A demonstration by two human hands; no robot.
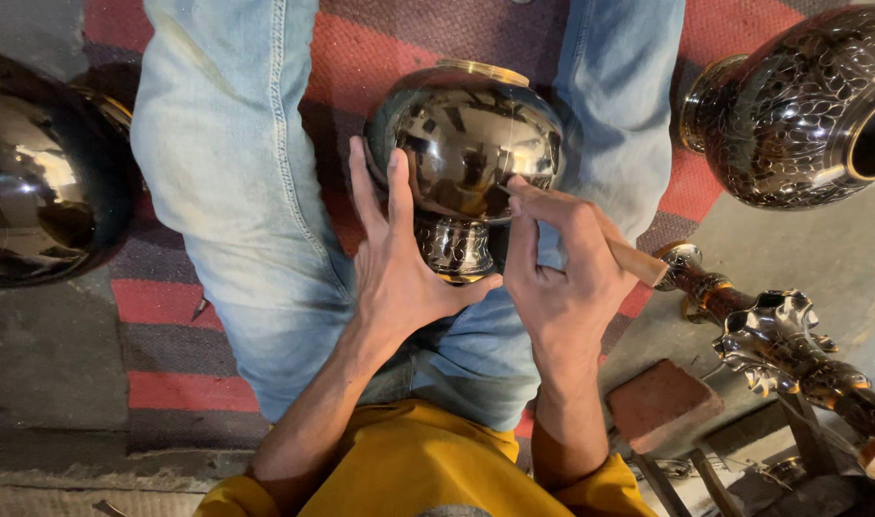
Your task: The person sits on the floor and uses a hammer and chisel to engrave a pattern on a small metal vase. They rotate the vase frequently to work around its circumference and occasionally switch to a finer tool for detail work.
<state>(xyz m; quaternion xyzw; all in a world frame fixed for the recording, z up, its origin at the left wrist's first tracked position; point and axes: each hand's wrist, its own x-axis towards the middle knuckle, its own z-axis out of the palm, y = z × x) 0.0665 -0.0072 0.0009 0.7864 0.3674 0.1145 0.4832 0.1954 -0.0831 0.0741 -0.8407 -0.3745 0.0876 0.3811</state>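
Observation:
A shiny dark metal vase [468, 144] with a brass rim lies between my knees, its engraved neck toward me. My left hand [399, 268] cups its left side and neck, fingers spread on the polished body. My right hand [562, 273] grips a wooden-handled engraving tool [636, 260], whose tip touches the vase's lower right surface. I sit on the floor in blue jeans and a yellow shirt.
A large polished dark pot [45, 172] sits at the left. An engraved dark vase [801, 105] lies at the upper right. An ornate brass-and-dark metal stand [772, 335] lies at the right, beside a red brick [662, 402]. A red striped rug [179, 383] covers the floor.

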